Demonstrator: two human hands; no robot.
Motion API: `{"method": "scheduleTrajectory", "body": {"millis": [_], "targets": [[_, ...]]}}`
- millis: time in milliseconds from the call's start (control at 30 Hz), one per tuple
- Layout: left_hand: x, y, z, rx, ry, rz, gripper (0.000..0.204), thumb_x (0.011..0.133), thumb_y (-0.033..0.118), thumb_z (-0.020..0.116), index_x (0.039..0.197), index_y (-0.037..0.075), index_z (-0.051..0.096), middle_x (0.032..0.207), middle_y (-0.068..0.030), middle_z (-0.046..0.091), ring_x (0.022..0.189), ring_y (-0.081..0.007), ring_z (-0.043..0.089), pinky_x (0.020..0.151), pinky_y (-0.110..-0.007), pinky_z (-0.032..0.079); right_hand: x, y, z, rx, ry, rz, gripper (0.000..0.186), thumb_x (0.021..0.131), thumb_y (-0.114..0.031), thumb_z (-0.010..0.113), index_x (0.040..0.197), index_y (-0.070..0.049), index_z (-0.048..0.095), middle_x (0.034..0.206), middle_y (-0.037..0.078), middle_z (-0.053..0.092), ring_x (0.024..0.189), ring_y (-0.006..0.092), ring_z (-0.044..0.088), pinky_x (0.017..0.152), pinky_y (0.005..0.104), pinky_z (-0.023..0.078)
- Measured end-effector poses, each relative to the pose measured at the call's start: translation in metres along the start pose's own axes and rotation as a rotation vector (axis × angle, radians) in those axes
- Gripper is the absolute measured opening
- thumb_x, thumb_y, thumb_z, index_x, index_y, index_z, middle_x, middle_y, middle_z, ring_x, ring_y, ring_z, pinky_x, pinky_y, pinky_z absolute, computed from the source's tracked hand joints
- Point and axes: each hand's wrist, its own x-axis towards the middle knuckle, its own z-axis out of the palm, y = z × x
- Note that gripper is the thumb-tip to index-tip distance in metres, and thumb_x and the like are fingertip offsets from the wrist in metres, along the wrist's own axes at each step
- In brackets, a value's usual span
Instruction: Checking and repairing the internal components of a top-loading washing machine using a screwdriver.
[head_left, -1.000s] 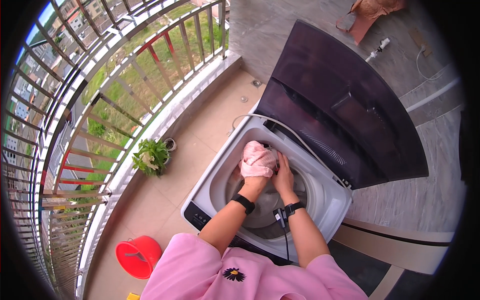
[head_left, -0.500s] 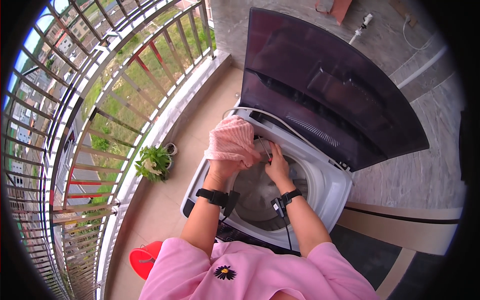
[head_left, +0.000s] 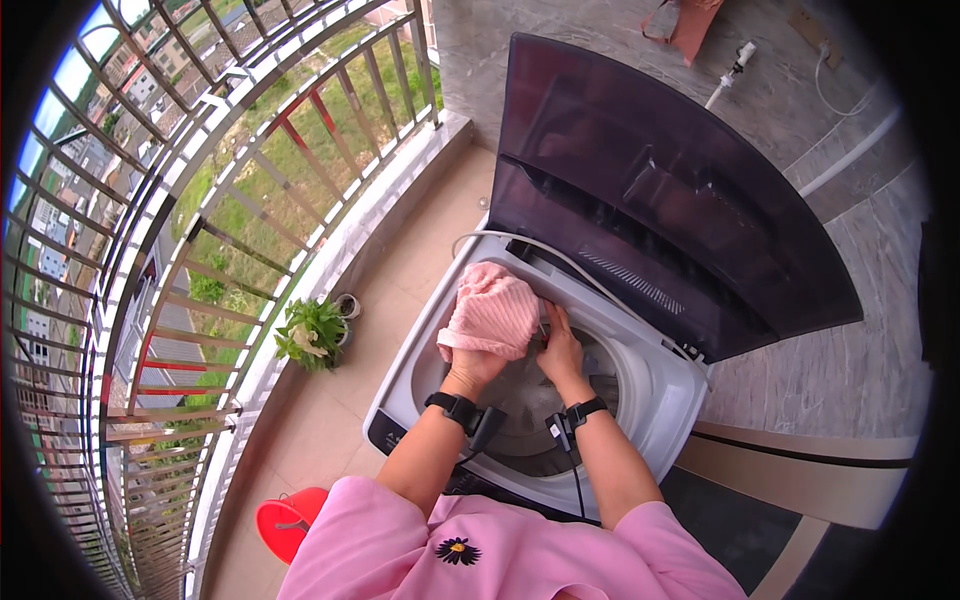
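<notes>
Closest to the camera is the pink shirt [head_left: 520, 545], at the front side of the washing machine [head_left: 680, 395], and from its sleeves both forearms reach over the drum opening. Each wrist carries a black band with a dark box, and from the box at the right wrist a thin cable [head_left: 578, 485] hangs down.

The left hand [head_left: 475, 366] is over the left part of the machine's opening, with the pink cloth [head_left: 492, 312] lying over its fingers. The hand supports this cloth, but the fingers are covered, so I cannot tell how firmly they close. The right hand [head_left: 562, 358] is just beside the cloth, near the middle of the opening; its fingers are bent near a small, dark thing, and I cannot tell if they grip it.

To do this handling well, I think the left hand should gather the loose folds, and the right fingers should have free space next to them. It would be wise to keep the cable away from the drum.

Both arms come inward, the hands close together. Behind the machine's opening stands the raised dark lid [head_left: 660, 190]; left of the machine, farther off, are a potted plant [head_left: 308, 335] and then the railing [head_left: 170, 391]
</notes>
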Motion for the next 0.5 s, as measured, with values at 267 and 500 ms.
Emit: {"method": "scheduleTrajectory", "body": {"millis": [267, 500], "targets": [[0.004, 0.018, -0.03, 0.929, -0.071, 0.077, 0.053, 0.088, 0.045, 0.053, 0.132, 0.017, 0.052, 0.138, -0.0042, 0.052, 0.13, -0.0252, 0.044, 0.113, -0.038, 0.028, -0.001, -0.007, -0.001, -0.004, 0.011, -0.029, 0.081, 0.075, -0.006, 0.066, 0.148, -0.022, 0.033, 0.152, 0.005, 0.037, 0.103, 0.0382, 0.063, 0.077, 0.0471, 0.055], [0.056, -0.003, 0.001, 2.708, 0.202, 0.516, 0.026, 0.075, 0.018, 0.063, 0.1, 0.011, 0.059, 0.1, -0.0094, 0.057, 0.101, -0.0256, 0.056, 0.087, -0.032, 0.046, 0.002, 0.001, 0.002, -0.048, -0.006, -0.025, 0.08, 0.075, -0.005, 0.064, 0.147, -0.021, 0.033, 0.153, 0.004, 0.036, 0.101, 0.0384, 0.064, 0.078, 0.0466, 0.054]]}}
